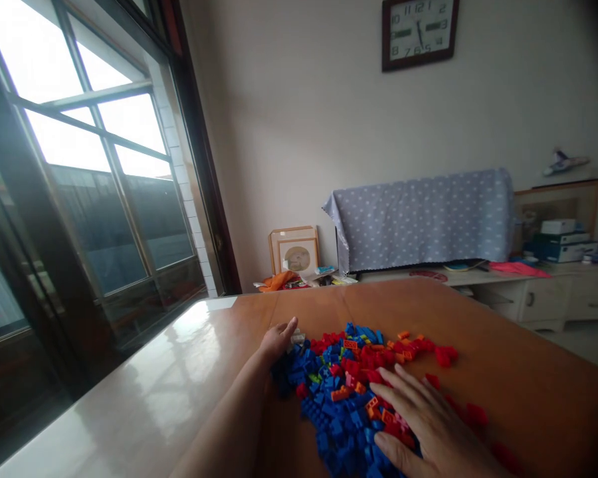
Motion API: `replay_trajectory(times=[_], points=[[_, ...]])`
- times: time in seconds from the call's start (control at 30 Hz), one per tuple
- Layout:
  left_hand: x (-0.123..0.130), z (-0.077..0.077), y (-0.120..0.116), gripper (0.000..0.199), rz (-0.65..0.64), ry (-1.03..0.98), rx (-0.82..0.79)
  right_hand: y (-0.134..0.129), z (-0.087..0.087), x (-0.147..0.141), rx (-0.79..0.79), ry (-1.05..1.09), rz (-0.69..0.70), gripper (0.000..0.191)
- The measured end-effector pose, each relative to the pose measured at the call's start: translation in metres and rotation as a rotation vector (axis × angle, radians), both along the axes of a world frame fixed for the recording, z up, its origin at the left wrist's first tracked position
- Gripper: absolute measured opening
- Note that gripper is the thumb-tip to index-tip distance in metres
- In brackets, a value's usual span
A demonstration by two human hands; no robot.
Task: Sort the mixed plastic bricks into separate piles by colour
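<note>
A heap of plastic building bricks (336,405), mostly blue and red with some orange, green and pink ones, lies on the wooden table. My left hand (278,340) rests at the heap's far left edge, thumb stretched out and its other fingers partly hidden. Right beside it sit a few clear bricks (298,337). Over the right side of the heap, my right hand (421,415) lies palm down with its fingers spread. Its fingertips are close to red and orange bricks (373,406); whether they touch is hard to see. No brick shows gripped in either hand.
Loose red bricks (446,356) are scattered right of the heap, some near my right wrist. The brown table (393,302) has its far edge before a white cabinet (548,299). A cloth-covered object (423,219) stands on that cabinet. A window (124,192) is at the left.
</note>
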State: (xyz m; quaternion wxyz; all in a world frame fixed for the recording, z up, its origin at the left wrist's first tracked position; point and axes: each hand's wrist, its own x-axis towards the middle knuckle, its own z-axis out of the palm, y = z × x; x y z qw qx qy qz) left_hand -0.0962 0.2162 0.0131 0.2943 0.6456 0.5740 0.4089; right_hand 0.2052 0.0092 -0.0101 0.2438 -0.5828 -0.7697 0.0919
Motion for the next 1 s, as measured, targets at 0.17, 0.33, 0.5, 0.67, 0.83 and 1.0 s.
replay_trajectory(times=[0.17,0.33,0.5,0.67,0.83,1.0], points=[[0.032,-0.005,0.008,0.072,-0.299,0.056,-0.054,-0.001,0.004,-0.002,-0.026,0.024,0.014,0.061],[0.059,-0.005,0.008,0.074,-0.443,0.024,-0.120,-0.003,0.009,-0.003,-0.033,0.060,0.023,0.062],[0.083,0.007,-0.005,0.068,-0.573,-0.045,-0.160,-0.006,0.013,-0.004,-0.058,0.027,0.009,0.065],[0.106,0.016,-0.020,0.061,-0.751,-0.062,-0.204,-0.008,0.014,-0.005,-0.068,-0.001,-0.010,0.066],[0.119,0.019,-0.038,0.051,-0.918,0.036,-0.207,-0.010,0.023,-0.007,-0.064,0.005,0.047,0.065],[0.112,0.032,-0.051,0.041,-1.041,0.147,-0.196,-0.017,0.039,-0.010,-0.076,-0.023,0.118,0.060]])
